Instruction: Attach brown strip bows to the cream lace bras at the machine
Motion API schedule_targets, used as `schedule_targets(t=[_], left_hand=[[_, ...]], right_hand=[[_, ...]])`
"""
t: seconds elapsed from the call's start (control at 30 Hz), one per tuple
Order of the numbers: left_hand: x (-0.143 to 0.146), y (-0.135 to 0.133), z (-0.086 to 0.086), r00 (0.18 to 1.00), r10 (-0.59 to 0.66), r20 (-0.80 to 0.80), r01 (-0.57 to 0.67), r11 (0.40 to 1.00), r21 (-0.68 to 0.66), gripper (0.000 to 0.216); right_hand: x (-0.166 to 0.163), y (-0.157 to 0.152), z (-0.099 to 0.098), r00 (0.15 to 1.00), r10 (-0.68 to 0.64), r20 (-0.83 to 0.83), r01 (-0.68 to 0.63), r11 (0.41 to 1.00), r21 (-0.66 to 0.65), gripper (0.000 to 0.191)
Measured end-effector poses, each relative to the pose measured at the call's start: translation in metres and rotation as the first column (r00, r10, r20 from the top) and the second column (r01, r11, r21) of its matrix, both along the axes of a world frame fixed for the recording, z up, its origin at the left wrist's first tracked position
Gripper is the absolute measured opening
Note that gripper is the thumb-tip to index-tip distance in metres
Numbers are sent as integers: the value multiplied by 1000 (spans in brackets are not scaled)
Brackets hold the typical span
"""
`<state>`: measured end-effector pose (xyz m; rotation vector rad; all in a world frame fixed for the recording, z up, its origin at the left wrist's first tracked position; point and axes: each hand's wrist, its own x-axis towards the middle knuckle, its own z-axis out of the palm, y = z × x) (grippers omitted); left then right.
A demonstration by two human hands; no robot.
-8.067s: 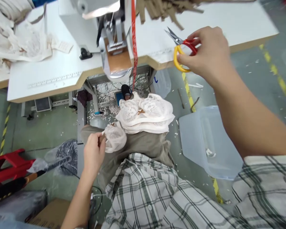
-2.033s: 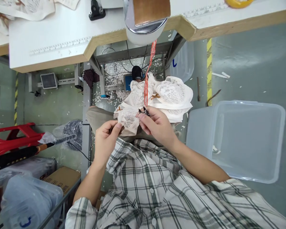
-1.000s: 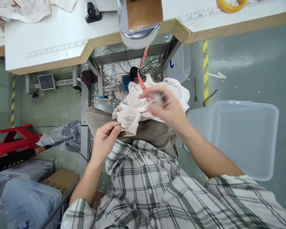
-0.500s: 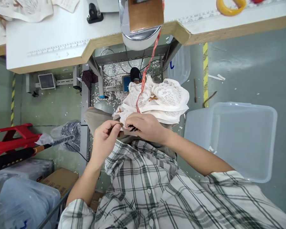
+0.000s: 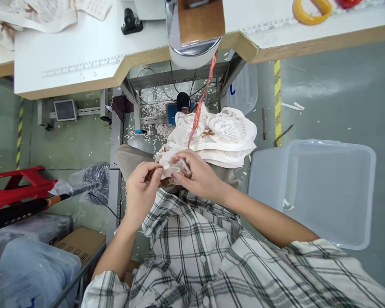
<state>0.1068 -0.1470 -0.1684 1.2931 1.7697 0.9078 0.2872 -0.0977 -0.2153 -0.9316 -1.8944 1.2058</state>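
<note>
White lace bras [image 5: 231, 126] with small brown bows lie stacked across my lap. My left hand [image 5: 144, 182] is at the near left edge of the stack, thumb and fingertips pinched on a thin brown ribbon [image 5: 151, 173], mostly hidden by the fingers. Just to the right, my right hand [image 5: 200, 175] has its fingers curled round a small greyish thing [image 5: 186, 169]; its kind does not show. Thumb and fingers of that hand stand a little apart at the tips. A red cord [image 5: 197, 115] hangs from the table and runs down behind my right hand, where its end is hidden.
Above my lap is the white table [image 5: 73, 47] with a notched wooden edge and a machine head [image 5: 195, 47]. Yellow scissor handles [image 5: 311, 10] lie on it at right. A clear plastic bin [image 5: 330, 192] stands on the right; a red stool [image 5: 19, 186] is on the left.
My right hand has turned and its thumb has moved away from the fingers, slightly apart from my left hand. The left hand keeps its pinch. The view has shifted a little.
</note>
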Motion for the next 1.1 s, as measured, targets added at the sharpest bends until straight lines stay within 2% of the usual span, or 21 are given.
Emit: schedule_targets(t=[0.13, 0.2, 0.23, 0.3, 0.4, 0.43, 0.5, 0.6, 0.77, 0.9, 1.1], left_hand=[[-2, -3, -3, 982, 4, -190, 15, 995, 96, 14], [-1, -3, -5, 964, 24, -263, 12, 990, 137, 13], [0, -3, -5, 956, 28, -291, 19, 987, 157, 12], [1, -3, -4, 959, 28, -283, 22, 985, 170, 10], [2, -2, -1, 992, 44, -114, -32, 995, 97, 11], [3, -1, 0, 997, 65, -41, -62, 996, 60, 12], [4, 0, 1, 989, 117, 86, -118, 993, 0, 12], [5, 1, -1, 951, 190, 244, -179, 981, -67, 11], [6, 2, -7, 876, 240, 418, -210, 971, -119, 9], [4, 1, -8, 839, 246, 485, -197, 969, -151, 11], [5, 2, -7, 823, 260, 504, -203, 965, -166, 10]], right_hand=[[7, -10, 28, 999, 40, -28, -45, 981, -189, 29], [7, -18, 39, 990, 97, -105, -128, 931, -343, 28], [5, -22, 42, 981, 124, -152, -178, 883, -433, 27], [-2, -28, 43, 953, 126, -275, -274, 743, -611, 29], [-14, -30, 37, 904, -40, -426, -350, 503, -790, 37], [-17, -29, 34, 887, -95, -452, -368, 445, -816, 36], [-20, -27, 33, 863, -153, -482, -395, 392, -831, 31], [-19, -24, 35, 856, -147, -495, -406, 401, -821, 26], [-17, -22, 38, 863, -114, -493, -391, 468, -793, 29], [-19, -19, 37, 864, -122, -488, -385, 465, -797, 29], [-21, -18, 35, 863, -145, -484, -373, 463, -804, 30]])
